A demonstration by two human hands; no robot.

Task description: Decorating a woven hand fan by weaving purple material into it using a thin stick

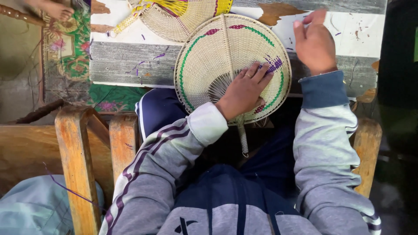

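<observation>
The left hand [244, 89] is lying flat and open on a round woven fan [226, 65], pressing it onto the bench [130, 61]. The right hand [314, 43] is hovering beyond the fan's rim, fingers loosely pinched; whether it is holding a strand, I cannot tell. The fan's weave is looking nearly whole, green and purple trim in place, bare ribs showing by the left hand. A second fan [178, 15] is lying farther off. No packages or labels are showing.
</observation>
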